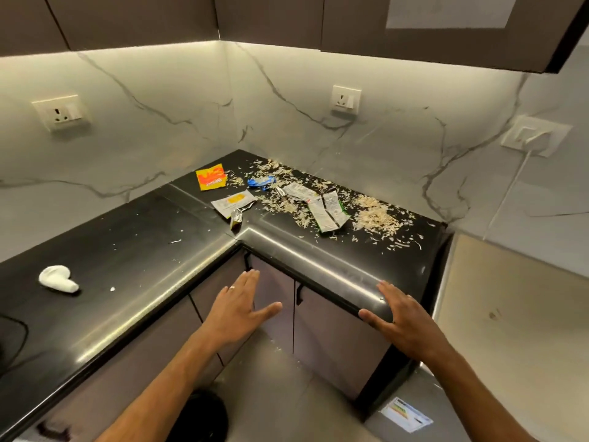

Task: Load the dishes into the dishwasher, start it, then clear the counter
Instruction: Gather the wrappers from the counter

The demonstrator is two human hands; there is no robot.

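Both hands are seen spread flat with nothing gripped. Palm down, the left hand [237,309] is held in front of the cabinet doors [274,301], just below the inner corner of the black counter [134,250], its fingers extended and thumb splayed; a ring is worn on one finger. The right hand [396,317] is laid on the counter's rounded front edge, fingers over the top and thumb against the face of the edge.

Five wrappers can be counted beyond the hands, toward the corner of the wall: one orange and yellow packet [211,177], one blue wrapper [261,181], one white sachet with a yellow patch [233,202], one flat white wrapper [299,193] and one silver pouch edged in green [328,212]. Two smaller foil scraps are seen among them. Pale shavings [374,215] are scattered around the wrappers, heaped thickest ahead of the right hand. One crumpled white cloth [58,279] is seen well to the left of the left hand. Three wall sockets are mounted on the marble backsplash.
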